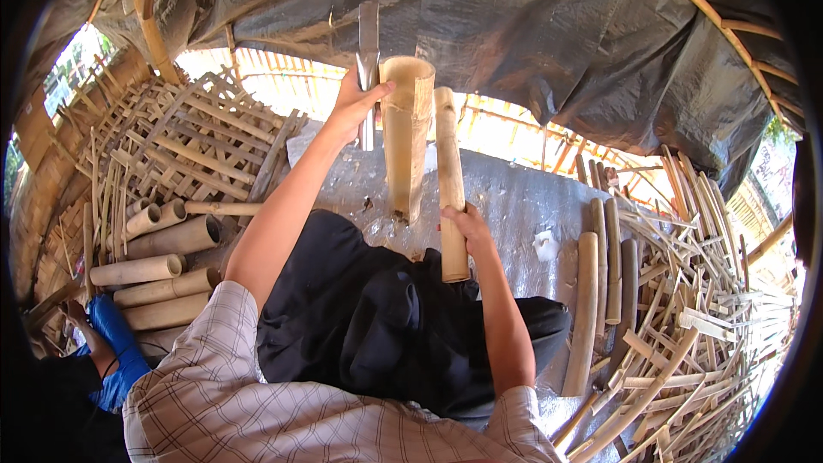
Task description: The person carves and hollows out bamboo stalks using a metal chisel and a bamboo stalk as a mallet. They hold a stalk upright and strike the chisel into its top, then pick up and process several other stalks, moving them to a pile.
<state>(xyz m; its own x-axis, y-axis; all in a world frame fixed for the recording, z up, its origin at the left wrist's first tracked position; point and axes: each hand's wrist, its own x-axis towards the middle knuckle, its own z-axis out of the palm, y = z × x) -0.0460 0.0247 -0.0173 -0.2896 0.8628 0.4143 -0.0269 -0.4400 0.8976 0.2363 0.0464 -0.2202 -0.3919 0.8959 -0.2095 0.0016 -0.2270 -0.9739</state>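
Observation:
My left hand is raised and closed around a metal-bladed tool, its flat blade pointing up and a shiny tubular part showing below the fist. The thumb of that hand rests on the rim of a wide bamboo tube, which stands upright with its open end on top. My right hand grips a slimmer bamboo piece near its lower end. This piece is nearly upright, just right of the wide tube. Its lower end hangs over my dark-clothed lap.
Cut bamboo tubes lie stacked at left below a pile of bamboo strips. Long bamboo pieces and heaped split strips fill the right. Another person's arm with a blue sleeve shows at lower left. A dark tarp hangs overhead.

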